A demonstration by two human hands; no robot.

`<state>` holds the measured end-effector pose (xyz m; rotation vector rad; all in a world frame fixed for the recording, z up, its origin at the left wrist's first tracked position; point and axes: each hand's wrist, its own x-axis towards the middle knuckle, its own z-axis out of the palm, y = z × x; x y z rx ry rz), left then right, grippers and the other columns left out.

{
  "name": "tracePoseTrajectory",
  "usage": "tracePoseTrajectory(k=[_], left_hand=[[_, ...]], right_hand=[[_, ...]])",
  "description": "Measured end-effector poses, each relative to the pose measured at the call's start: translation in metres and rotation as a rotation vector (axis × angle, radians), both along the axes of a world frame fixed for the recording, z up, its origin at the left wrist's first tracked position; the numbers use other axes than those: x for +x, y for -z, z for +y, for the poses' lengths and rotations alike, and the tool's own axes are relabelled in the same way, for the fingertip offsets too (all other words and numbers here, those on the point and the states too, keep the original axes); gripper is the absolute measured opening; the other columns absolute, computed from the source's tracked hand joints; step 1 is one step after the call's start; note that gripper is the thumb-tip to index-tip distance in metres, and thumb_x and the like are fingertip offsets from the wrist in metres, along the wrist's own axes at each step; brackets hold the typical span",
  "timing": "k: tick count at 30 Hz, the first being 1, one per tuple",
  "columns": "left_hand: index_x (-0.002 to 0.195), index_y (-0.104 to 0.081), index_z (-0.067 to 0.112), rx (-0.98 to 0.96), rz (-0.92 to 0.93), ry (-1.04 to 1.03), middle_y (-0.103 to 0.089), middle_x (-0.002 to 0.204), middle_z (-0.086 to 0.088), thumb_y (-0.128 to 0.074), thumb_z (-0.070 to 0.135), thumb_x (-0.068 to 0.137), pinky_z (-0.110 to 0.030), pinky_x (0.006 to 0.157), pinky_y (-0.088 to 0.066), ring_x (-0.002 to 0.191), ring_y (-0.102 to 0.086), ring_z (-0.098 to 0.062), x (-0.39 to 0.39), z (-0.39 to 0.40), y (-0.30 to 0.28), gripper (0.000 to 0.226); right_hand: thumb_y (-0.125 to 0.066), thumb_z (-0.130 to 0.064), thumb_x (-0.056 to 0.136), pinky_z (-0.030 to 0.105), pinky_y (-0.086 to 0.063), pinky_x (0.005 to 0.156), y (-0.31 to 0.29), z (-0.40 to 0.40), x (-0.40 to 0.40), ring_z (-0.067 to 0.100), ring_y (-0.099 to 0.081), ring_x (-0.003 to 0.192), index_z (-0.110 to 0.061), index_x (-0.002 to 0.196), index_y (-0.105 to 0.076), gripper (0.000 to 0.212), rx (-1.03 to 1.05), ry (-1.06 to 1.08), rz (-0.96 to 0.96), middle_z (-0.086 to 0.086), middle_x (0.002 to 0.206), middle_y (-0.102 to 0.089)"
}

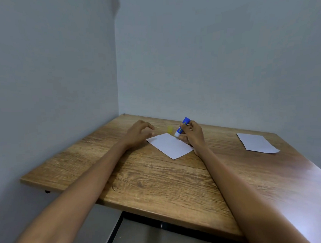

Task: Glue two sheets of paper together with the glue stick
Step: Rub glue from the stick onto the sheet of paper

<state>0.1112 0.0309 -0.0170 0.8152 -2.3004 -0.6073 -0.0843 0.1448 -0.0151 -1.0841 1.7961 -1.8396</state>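
The right hand point(191, 132) is gripping the uncapped blue glue stick point(182, 126), tip touching the near white paper sheet point(169, 145); left hand point(139, 132), fingers loosely curled and empty, is steadying it. The second white sheet point(256, 143) is waiting well apart on the wooden desk point(159, 181), joining still undone.

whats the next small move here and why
Probably drag the blue glue stick, tip down in the right hand, across the near white paper sheet. Its yellow cap is off, and the left hand steadies the sheet's corner.

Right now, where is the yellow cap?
The yellow cap stands on the table near its far edge, between the two hands, just beyond the nearer paper.
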Motion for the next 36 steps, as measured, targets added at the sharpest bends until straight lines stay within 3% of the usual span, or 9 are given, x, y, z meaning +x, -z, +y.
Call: tracePoseTrajectory(k=[3, 6, 9, 13, 17, 28, 36], left_hand=[[0.115, -0.062, 0.033, -0.209, -0.262, -0.002, -0.043, 0.14, -0.001, -0.061, 0.037, 0.086, -0.046, 0.109, -0.02, 0.131, -0.036, -0.018, -0.02, 0.002, -0.012, 0.029], [0.127, -0.052, 0.04, -0.237, -0.549, 0.018, -0.02, 0.156, -0.003, -0.061, 0.048, 0.084, -0.053, 0.115, -0.003, 0.144, -0.014, -0.024, -0.038, 0.0, -0.024, 0.045], [0.129, -0.049, 0.044, -0.188, -0.68, 0.033, -0.009, 0.159, -0.004, -0.063, 0.054, 0.079, -0.055, 0.114, 0.005, 0.146, -0.001, -0.026, -0.046, -0.007, -0.031, 0.053], [0.125, -0.054, 0.045, -0.189, -0.706, 0.052, -0.007, 0.16, -0.004, -0.062, 0.057, 0.079, -0.057, 0.113, 0.01, 0.147, 0.004, -0.026, -0.048, -0.014, -0.029, 0.048], [0.125, -0.052, 0.047, -0.156, -0.643, 0.066, -0.002, 0.161, -0.003, -0.059, 0.061, 0.079, -0.059, 0.113, 0.012, 0.147, 0.011, -0.024, -0.042, -0.021, -0.016, 0.048], [0.124, -0.049, 0.048, -0.122, -0.555, 0.079, 0.001, 0.161, -0.002, -0.058, 0.067, 0.076, -0.059, 0.113, 0.014, 0.147, 0.016, -0.022, -0.039, -0.027, -0.004, 0.053], [0.124, -0.049, 0.046, -0.121, -0.562, 0.078, -0.003, 0.16, -0.002, -0.057, 0.068, 0.075, -0.058, 0.111, 0.016, 0.147, 0.014, -0.021, -0.038, -0.025, -0.005, 0.054]], right_hand=[[-0.063, -0.024, 0.089, 0.036, -0.056, 0.078, -0.006, -0.005, -0.001, 0.027, -0.065, 0.095, -0.005, 0.108, -0.06, 0.027, -0.086, 0.017, -0.012, 0.018, 0.105, -0.066], [-0.066, -0.023, 0.086, 0.021, -0.053, 0.067, -0.014, -0.012, -0.004, 0.018, -0.064, 0.085, -0.003, 0.109, -0.061, 0.031, -0.138, 0.022, -0.007, 0.015, 0.096, -0.066], [-0.07, -0.024, 0.082, 0.033, -0.055, 0.082, -0.01, -0.023, -0.007, 0.021, -0.066, 0.09, -0.013, 0.106, -0.057, 0.029, -0.076, 0.029, 0.042, 0.012, 0.095, -0.07], [-0.071, -0.02, 0.081, 0.043, -0.053, 0.09, -0.003, -0.033, -0.006, 0.023, -0.067, 0.094, -0.012, 0.102, -0.057, 0.027, -0.026, 0.02, 0.119, 0.009, 0.097, -0.07], [-0.07, -0.019, 0.082, 0.041, -0.053, 0.089, -0.004, -0.039, -0.004, 0.022, -0.067, 0.093, -0.011, 0.103, -0.059, 0.025, -0.013, 0.006, 0.147, 0.009, 0.098, -0.07], [-0.065, -0.01, 0.084, 0.006, -0.042, 0.056, -0.001, -0.051, 0.004, 0.012, -0.061, 0.076, -0.006, 0.107, -0.06, 0.024, -0.012, -0.03, 0.23, 0.008, 0.089, -0.067], [-0.065, -0.01, 0.085, 0.002, -0.041, 0.053, 0.0, -0.053, 0.002, 0.011, -0.061, 0.075, -0.006, 0.108, -0.06, 0.025, -0.003, -0.023, 0.266, 0.014, 0.095, -0.069]])
